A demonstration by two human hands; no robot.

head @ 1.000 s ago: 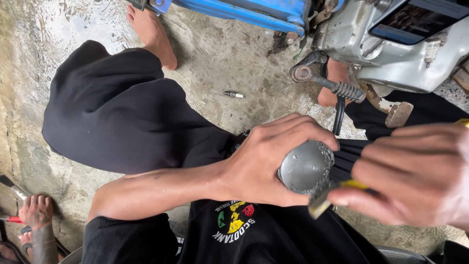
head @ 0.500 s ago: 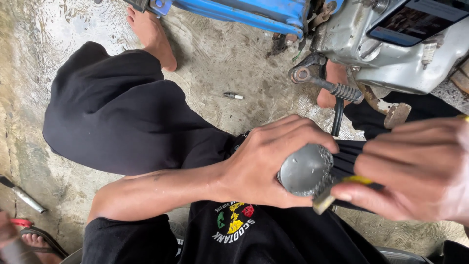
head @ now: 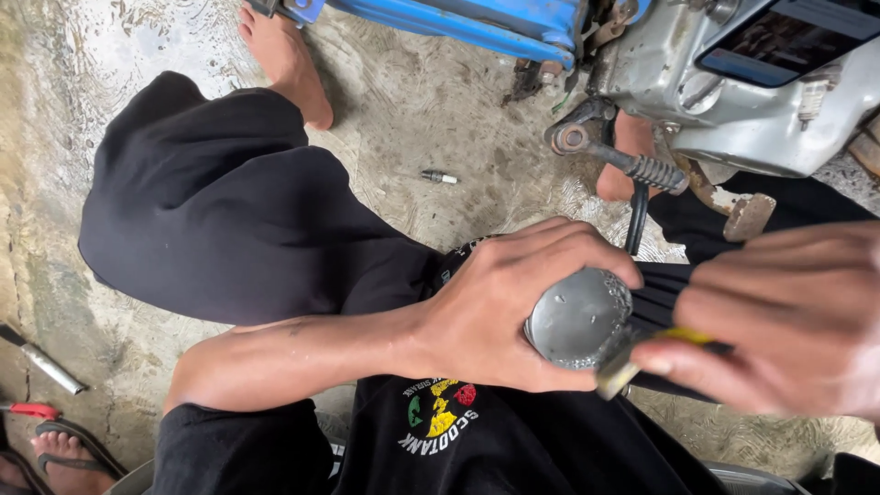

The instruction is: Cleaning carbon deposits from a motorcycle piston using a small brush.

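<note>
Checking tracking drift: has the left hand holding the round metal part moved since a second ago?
No. The left hand grips the round metal part at the same spot relative to the small bolt on the floor.

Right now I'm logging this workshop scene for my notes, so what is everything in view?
Round grey metal piston: one, silver-grey, gripped in the left hand over the lap.
Yellow-handled scraper tool: one, yellow and metal, its tip against the piston's edge.
Silver motorcycle engine case: one, grey, top right.
Blue motorcycle body panel: one, blue, top edge.
Ribbed kick lever: one, dark metal, below the engine.
Small spark plug: one, white and metal, on the concrete floor.
Metal hand tool: one, silver, far left.
Another person's sandalled foot: one, bottom left.
Left hand: holds the piston.
Right hand: holds the scraper.
</note>
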